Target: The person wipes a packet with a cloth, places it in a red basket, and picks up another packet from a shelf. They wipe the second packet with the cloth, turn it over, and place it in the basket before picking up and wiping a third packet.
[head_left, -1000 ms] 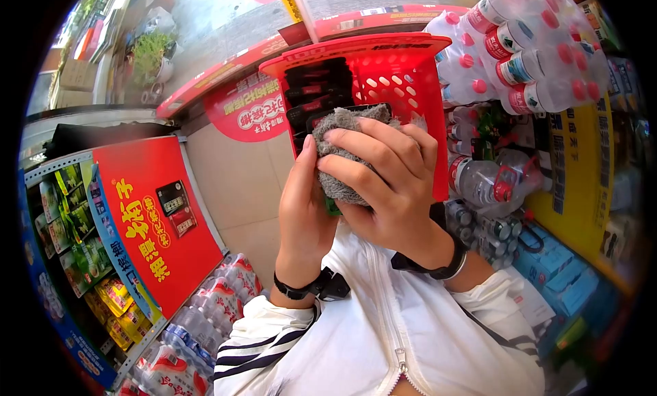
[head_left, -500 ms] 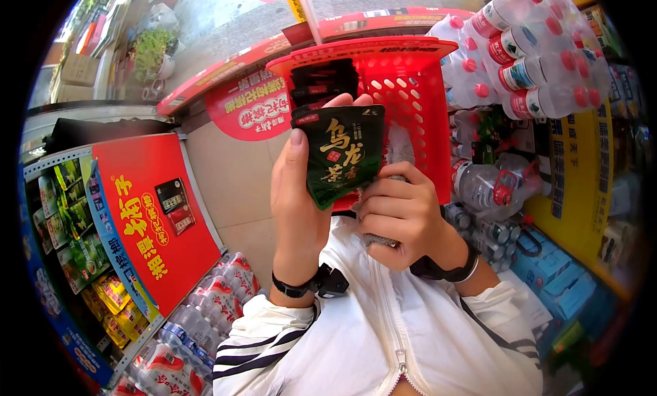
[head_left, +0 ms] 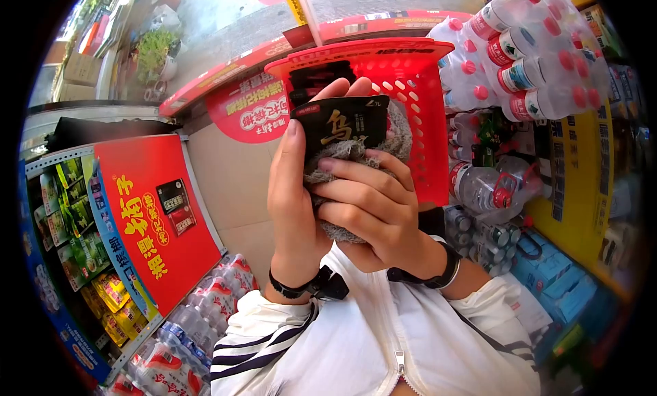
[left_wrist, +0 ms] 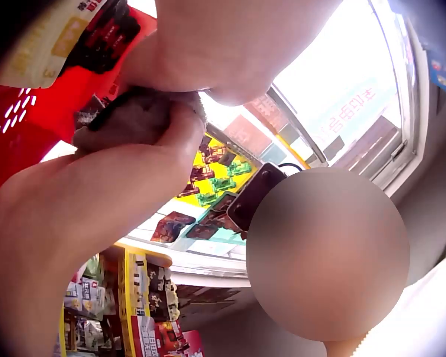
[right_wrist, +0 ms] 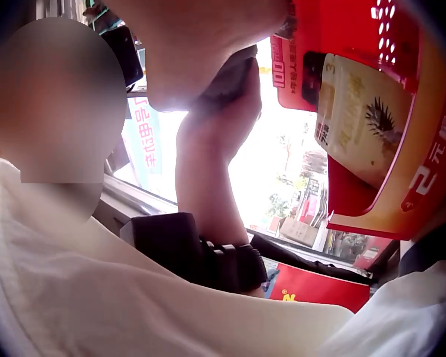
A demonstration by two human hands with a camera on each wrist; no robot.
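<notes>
In the head view a dark pouch [head_left: 352, 119] with gold characters stands upright in the left hand [head_left: 294, 197], its thumb along the pouch's left edge and fingertips behind the top. The right hand [head_left: 373, 204] grips a grey cloth [head_left: 345, 153] and presses it over the pouch's lower front, which is hidden. Just beyond both hands is a red perforated basket [head_left: 431, 129] with dark packets [head_left: 318, 74] in its left part. A pale pouch with a pineapple picture [right_wrist: 364, 119] shows in the basket in the right wrist view.
Shrink-wrapped water bottles [head_left: 527, 60] are stacked to the right, with larger bottles [head_left: 486, 180] and blue packs [head_left: 554, 273] below. On the left stand a red sign board [head_left: 161, 218], shelves of packets [head_left: 113, 293] and wrapped bottles [head_left: 171, 362]. A glass front lies beyond the basket.
The right hand has moved up and left, bringing the cloth from beside the pouch onto its front. The left hand still holds the pouch, now slightly higher.
</notes>
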